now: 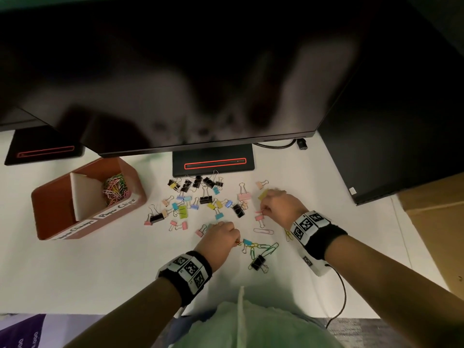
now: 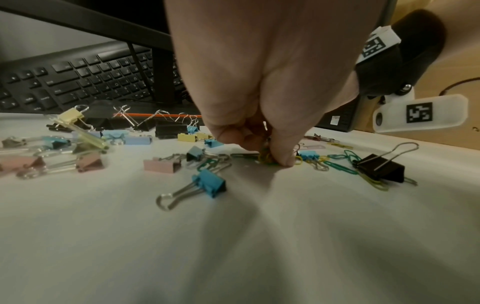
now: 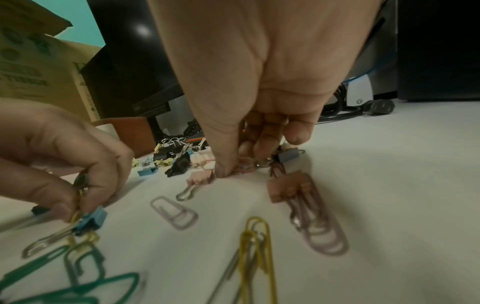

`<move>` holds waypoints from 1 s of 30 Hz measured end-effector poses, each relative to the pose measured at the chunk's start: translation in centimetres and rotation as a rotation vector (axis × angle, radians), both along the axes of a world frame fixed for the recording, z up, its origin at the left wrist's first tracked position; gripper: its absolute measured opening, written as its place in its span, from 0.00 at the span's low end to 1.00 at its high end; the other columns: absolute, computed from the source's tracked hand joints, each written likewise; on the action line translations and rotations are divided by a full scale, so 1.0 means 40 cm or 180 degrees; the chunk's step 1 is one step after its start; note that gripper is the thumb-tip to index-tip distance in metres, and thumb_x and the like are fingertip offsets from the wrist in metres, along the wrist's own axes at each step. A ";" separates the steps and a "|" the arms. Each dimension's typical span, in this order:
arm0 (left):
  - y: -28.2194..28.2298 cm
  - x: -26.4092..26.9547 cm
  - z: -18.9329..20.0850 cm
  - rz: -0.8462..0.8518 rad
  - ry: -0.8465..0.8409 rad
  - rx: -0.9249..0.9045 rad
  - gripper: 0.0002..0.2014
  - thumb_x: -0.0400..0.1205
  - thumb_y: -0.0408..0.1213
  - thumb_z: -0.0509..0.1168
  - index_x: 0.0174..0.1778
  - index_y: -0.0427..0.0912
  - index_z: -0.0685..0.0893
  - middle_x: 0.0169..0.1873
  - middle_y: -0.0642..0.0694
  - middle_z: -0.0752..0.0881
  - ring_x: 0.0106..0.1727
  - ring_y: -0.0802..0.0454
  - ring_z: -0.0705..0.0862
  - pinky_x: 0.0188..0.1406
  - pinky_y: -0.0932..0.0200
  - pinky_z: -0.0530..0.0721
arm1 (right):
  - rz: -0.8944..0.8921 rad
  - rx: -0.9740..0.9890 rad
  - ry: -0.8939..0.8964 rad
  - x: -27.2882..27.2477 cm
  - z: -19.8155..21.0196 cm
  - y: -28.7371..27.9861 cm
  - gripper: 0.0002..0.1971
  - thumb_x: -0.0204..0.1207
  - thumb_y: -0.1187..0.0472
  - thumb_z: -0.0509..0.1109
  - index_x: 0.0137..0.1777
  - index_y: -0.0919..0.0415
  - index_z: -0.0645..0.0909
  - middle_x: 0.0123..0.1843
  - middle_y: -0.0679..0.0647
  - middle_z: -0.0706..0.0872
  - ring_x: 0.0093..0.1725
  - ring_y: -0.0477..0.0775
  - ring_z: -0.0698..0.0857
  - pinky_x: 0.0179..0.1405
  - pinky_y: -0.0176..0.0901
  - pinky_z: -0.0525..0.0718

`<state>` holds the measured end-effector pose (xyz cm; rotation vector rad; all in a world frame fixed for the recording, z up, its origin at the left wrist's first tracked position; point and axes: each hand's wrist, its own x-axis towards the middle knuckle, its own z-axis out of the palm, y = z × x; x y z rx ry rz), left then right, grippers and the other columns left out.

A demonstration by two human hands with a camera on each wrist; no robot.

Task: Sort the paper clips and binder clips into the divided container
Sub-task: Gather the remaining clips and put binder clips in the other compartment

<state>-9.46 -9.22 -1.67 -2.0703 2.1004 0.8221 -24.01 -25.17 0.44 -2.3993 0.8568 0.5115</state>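
Observation:
A red-brown divided container (image 1: 50,209) stands at the left, with a heap of coloured paper clips (image 1: 116,188) in its right compartment; the left compartment looks bare. Binder clips (image 1: 198,197) in several colours lie scattered mid-desk. My left hand (image 1: 236,241) is down on the desk and pinches yellow and green paper clips (image 2: 266,159) beside a blue binder clip (image 1: 247,241). My right hand (image 1: 263,210) pinches a pink paper clip (image 3: 245,167) between thumb and fingers, next to pink binder clips (image 1: 259,218). Loose green and yellow paper clips (image 1: 266,247) lie in front of me.
A dark monitor (image 1: 200,71) overhangs the back of the desk; its stand (image 1: 213,163) sits behind the clips. A keyboard (image 2: 78,78) lies under it. A cardboard box (image 1: 437,222) and a black tower (image 1: 401,121) stand at the right. A cable (image 1: 339,297) trails off my right wrist.

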 end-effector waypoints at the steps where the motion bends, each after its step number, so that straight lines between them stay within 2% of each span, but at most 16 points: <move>1: 0.002 -0.003 0.002 0.0002 -0.0014 -0.0003 0.10 0.84 0.35 0.56 0.57 0.43 0.80 0.55 0.45 0.79 0.58 0.47 0.75 0.56 0.54 0.69 | 0.0038 -0.0046 0.0037 0.003 -0.001 -0.001 0.12 0.81 0.56 0.62 0.57 0.58 0.84 0.64 0.53 0.78 0.59 0.58 0.81 0.55 0.47 0.80; 6: 0.016 -0.005 0.007 0.0001 0.0062 -0.0109 0.11 0.83 0.30 0.55 0.57 0.41 0.79 0.55 0.43 0.78 0.57 0.46 0.74 0.57 0.54 0.68 | 0.0197 -0.0137 0.0182 0.008 0.005 0.007 0.12 0.81 0.60 0.60 0.58 0.59 0.81 0.62 0.56 0.81 0.56 0.59 0.83 0.50 0.47 0.81; 9: 0.025 0.000 0.008 0.0028 0.0194 -0.0185 0.09 0.82 0.30 0.57 0.55 0.40 0.80 0.53 0.43 0.81 0.56 0.45 0.77 0.59 0.51 0.71 | -0.0084 -0.0034 -0.0016 -0.016 0.004 0.011 0.11 0.80 0.60 0.61 0.58 0.57 0.81 0.58 0.55 0.85 0.55 0.57 0.83 0.48 0.43 0.79; 11: 0.034 0.012 0.005 0.0138 0.0312 -0.0401 0.05 0.80 0.31 0.63 0.49 0.40 0.83 0.47 0.43 0.84 0.50 0.44 0.81 0.53 0.49 0.79 | -0.0269 -0.0032 -0.0244 -0.043 0.005 0.014 0.11 0.81 0.58 0.62 0.58 0.55 0.82 0.57 0.53 0.86 0.55 0.55 0.84 0.46 0.41 0.78; 13: 0.040 0.027 0.012 0.0421 0.0436 -0.0602 0.03 0.78 0.32 0.66 0.45 0.40 0.84 0.43 0.43 0.86 0.45 0.44 0.82 0.48 0.48 0.82 | -0.0264 0.0022 -0.0468 -0.067 0.013 0.031 0.10 0.80 0.56 0.63 0.57 0.53 0.83 0.55 0.51 0.87 0.54 0.54 0.85 0.47 0.41 0.80; 15: 0.043 0.046 0.027 0.0724 0.0599 -0.0694 0.04 0.79 0.32 0.65 0.46 0.38 0.84 0.44 0.43 0.86 0.47 0.45 0.81 0.50 0.50 0.81 | -0.0014 0.0145 -0.0566 -0.081 0.013 0.065 0.10 0.80 0.53 0.63 0.56 0.52 0.83 0.57 0.50 0.88 0.55 0.54 0.85 0.51 0.44 0.84; 18: 0.047 0.077 0.048 0.1053 0.0743 -0.0812 0.05 0.79 0.32 0.65 0.47 0.37 0.85 0.44 0.43 0.85 0.47 0.48 0.80 0.49 0.59 0.77 | 0.0387 0.0028 -0.0270 -0.075 0.004 0.113 0.12 0.80 0.53 0.62 0.59 0.53 0.82 0.57 0.52 0.87 0.57 0.56 0.84 0.57 0.49 0.83; 22: 0.065 0.115 0.065 0.1384 0.0798 -0.0932 0.04 0.78 0.31 0.67 0.46 0.37 0.85 0.42 0.44 0.86 0.44 0.53 0.78 0.44 0.67 0.71 | 0.0206 -0.0207 -0.0180 -0.055 -0.011 0.122 0.13 0.82 0.54 0.60 0.58 0.56 0.83 0.57 0.54 0.86 0.56 0.56 0.84 0.54 0.45 0.82; 24: 0.074 0.132 0.071 0.1522 0.0756 -0.0989 0.03 0.78 0.31 0.68 0.45 0.37 0.85 0.41 0.44 0.85 0.42 0.54 0.78 0.42 0.66 0.71 | 0.0227 -0.0254 -0.0156 -0.047 -0.018 0.121 0.12 0.81 0.56 0.61 0.58 0.58 0.82 0.61 0.54 0.84 0.60 0.57 0.82 0.55 0.46 0.83; 27: 0.090 0.159 0.085 0.1697 0.0778 -0.1031 0.03 0.78 0.29 0.67 0.46 0.37 0.85 0.41 0.43 0.85 0.43 0.49 0.80 0.43 0.60 0.75 | 0.0417 -0.0323 -0.0111 -0.039 -0.027 0.127 0.12 0.81 0.55 0.62 0.58 0.59 0.83 0.69 0.53 0.79 0.66 0.56 0.78 0.58 0.47 0.82; 30: 0.108 0.185 0.096 0.1727 0.0781 -0.1039 0.04 0.78 0.29 0.67 0.47 0.37 0.85 0.42 0.44 0.84 0.43 0.51 0.79 0.44 0.61 0.75 | 0.0420 -0.0364 -0.0117 -0.042 -0.031 0.133 0.11 0.81 0.59 0.63 0.58 0.57 0.83 0.71 0.51 0.78 0.67 0.55 0.77 0.58 0.46 0.79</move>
